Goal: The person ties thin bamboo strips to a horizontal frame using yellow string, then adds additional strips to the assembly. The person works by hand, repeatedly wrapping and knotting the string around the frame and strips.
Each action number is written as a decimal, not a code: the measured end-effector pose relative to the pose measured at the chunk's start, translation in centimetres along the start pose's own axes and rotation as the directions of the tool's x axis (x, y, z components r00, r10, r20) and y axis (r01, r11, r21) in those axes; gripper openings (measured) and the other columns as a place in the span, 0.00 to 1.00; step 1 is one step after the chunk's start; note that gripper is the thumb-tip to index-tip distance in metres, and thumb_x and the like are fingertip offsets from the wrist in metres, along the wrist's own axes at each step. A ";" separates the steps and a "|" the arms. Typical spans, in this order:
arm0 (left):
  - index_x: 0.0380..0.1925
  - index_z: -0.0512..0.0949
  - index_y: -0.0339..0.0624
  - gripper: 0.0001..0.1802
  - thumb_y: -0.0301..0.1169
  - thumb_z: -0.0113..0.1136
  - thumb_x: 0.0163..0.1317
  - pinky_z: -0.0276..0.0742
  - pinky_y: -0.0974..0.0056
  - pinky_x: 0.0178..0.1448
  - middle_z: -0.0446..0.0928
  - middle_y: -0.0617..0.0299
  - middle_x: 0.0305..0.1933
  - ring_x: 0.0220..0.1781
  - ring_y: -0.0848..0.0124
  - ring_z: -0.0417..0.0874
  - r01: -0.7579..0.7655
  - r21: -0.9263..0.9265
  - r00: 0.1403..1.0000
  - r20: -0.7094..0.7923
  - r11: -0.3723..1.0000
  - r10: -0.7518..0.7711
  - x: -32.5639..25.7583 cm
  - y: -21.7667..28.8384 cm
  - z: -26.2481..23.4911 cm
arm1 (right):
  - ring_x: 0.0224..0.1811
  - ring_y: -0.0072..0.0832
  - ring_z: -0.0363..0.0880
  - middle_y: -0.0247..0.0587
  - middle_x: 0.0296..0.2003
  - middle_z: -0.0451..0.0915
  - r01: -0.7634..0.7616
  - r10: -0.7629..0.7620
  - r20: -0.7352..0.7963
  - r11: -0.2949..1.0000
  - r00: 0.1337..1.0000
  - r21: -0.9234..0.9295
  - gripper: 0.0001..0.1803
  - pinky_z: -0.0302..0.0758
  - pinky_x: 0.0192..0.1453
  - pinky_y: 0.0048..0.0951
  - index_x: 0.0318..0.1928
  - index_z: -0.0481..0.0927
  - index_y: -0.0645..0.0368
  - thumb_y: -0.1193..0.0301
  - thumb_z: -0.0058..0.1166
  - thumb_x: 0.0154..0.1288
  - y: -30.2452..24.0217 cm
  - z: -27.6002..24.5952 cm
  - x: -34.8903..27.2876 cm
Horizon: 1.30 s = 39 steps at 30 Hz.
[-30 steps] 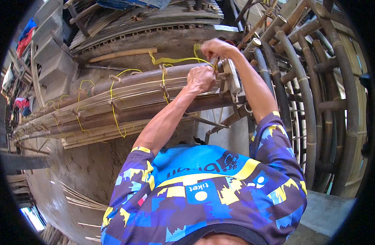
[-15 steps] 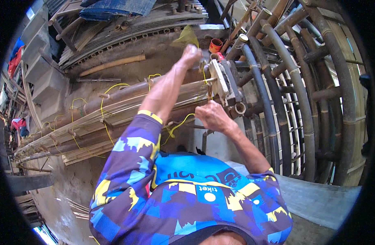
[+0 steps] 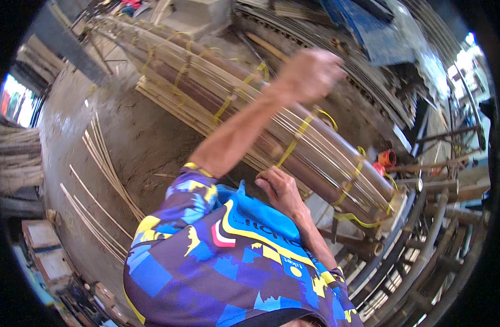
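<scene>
A long bundle of pale split bamboo strips [image 3: 329, 146] lies along brown bamboo poles [image 3: 345, 129]. Several yellow straps [image 3: 297, 143] loop around it. My left hand [image 3: 312, 76] is raised over the far side of the bundle, its fingers smeared by motion. Whether it holds anything does not show. At the near side, my right hand [image 3: 281, 188] is closed, with curled fingers at the lower end of one yellow strap that runs up across the strips.
Loose thin strips [image 3: 111, 163] lie on the earth floor at the left. A red can [image 3: 387, 158] stands past the bundle's right end, near a dark bamboo frame [image 3: 419, 240]. Behind are stacked poles and a blue sheet [image 3: 364, 38].
The view has turned and shifted left along the bundle. Both hands have moved from its right end to a strap farther left. The yellow piece by my left hand no longer shows there.
</scene>
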<state>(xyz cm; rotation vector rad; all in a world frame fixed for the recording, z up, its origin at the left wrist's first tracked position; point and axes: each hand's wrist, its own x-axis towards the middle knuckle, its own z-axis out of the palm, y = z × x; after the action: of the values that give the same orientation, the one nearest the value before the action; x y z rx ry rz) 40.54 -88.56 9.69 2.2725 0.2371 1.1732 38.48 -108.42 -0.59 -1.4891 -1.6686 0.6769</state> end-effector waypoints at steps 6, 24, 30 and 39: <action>0.32 0.76 0.46 0.12 0.37 0.57 0.47 0.74 0.57 0.40 0.76 0.53 0.29 0.35 0.57 0.78 -0.020 0.408 0.764 0.596 0.913 -0.249 -7.8 -14.8 -13.2 | 0.23 0.42 0.75 0.46 0.24 0.76 -0.287 0.177 -0.315 0.892 0.933 -0.348 0.15 0.70 0.26 0.37 0.31 0.75 0.58 0.58 0.51 0.56 1.4 7.0 13.4; 0.19 0.78 0.50 0.07 0.38 0.53 0.43 0.70 0.53 0.32 0.76 0.60 0.21 0.26 0.60 0.78 -0.115 0.225 0.889 0.457 0.968 -0.001 -9.6 -18.6 -6.4 | 0.15 0.20 0.64 0.30 0.13 0.68 -0.550 0.634 -0.048 0.627 0.772 -0.552 0.19 0.62 0.19 0.27 0.24 0.74 0.61 0.58 0.42 0.61 8.0 -6.0 27.5; 0.20 0.78 0.48 0.15 0.42 0.45 0.53 0.72 0.56 0.35 0.77 0.57 0.24 0.28 0.60 0.78 -0.031 0.345 0.861 0.486 0.938 -0.151 -9.2 -16.6 -8.2 | 0.20 0.28 0.71 0.36 0.24 0.75 -0.115 0.214 -0.284 0.938 0.935 0.328 0.09 0.69 0.28 0.32 0.30 0.73 0.59 0.66 0.47 0.59 1.4 -0.7 21.9; 0.22 0.79 0.39 0.11 0.33 0.51 0.53 0.68 0.69 0.29 0.75 0.65 0.20 0.22 0.75 0.71 0.350 -0.125 0.582 0.805 0.928 -0.111 1.0 -21.7 -0.7 | 0.23 0.40 0.74 0.40 0.13 0.71 -0.200 0.154 -0.128 0.731 0.980 -0.652 0.07 0.70 0.29 0.38 0.19 0.67 0.58 0.73 0.46 0.51 1.3 11.1 19.0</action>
<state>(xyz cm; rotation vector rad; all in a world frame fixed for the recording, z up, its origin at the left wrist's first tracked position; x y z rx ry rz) 42.74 -69.96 -1.42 2.1843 0.0139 -0.0283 29.92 -88.41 -3.86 -2.1665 -1.8267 0.0966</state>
